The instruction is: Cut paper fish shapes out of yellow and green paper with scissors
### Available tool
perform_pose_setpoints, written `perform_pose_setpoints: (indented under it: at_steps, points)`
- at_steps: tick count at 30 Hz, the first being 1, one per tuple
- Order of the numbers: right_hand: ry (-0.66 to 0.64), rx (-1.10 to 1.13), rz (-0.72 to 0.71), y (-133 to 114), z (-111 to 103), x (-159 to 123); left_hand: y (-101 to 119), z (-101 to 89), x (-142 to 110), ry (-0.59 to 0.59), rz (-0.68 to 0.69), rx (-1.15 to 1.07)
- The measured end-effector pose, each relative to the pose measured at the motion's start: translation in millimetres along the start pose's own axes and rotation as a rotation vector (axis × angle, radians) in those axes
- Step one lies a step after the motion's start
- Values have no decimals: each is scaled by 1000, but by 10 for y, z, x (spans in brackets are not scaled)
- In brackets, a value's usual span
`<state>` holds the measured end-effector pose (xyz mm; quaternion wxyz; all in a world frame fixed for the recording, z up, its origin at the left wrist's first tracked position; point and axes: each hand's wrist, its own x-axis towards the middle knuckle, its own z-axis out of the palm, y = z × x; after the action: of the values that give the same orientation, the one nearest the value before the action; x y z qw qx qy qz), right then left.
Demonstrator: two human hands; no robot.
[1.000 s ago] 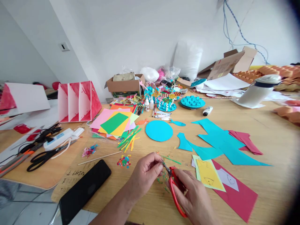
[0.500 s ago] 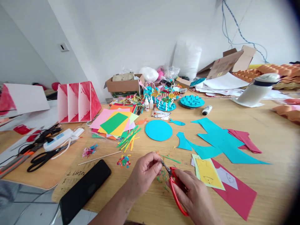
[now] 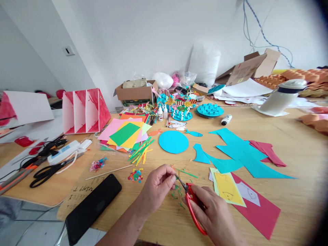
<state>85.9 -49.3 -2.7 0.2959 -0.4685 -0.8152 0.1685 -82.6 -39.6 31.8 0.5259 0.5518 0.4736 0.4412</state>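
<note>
Red-handled scissors are gripped in my right hand, their dark blades pointing up and left. The blade tips meet the fingers of my left hand, which are pinched together on something too small to make out. Small green and orange paper scraps lie on the table below and between the hands. A thin green paper strip rests just beyond the fingertips. To the left of my left hand is a little pile of coloured paper dots.
A blue paper circle, blue offcuts and stacked coloured sheets lie farther back. A phone and a wooden stick are at left. Yellow paper with a drawn fish lies on red card at right.
Both hands and the scissors stay almost in the same place. My left hand has shifted very slightly upward.
</note>
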Motion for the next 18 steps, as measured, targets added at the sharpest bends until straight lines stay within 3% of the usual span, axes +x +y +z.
perform_pose_setpoints:
  at_steps: [4, 8, 13, 18]
  points:
    - [-4, 39, 38, 4, 3, 14, -17, -10, -3, 6, 5, -2]
    - [-69, 251, 181, 7, 19, 49, -59, -4, 20, 64, -24, -15]
    - [109, 561, 377, -66, 28, 132, -150, 10, 60, 84, -30, -23]
    - [199, 608, 350, -152, 20, 247, -119, 29, 38, 113, 44, 109]
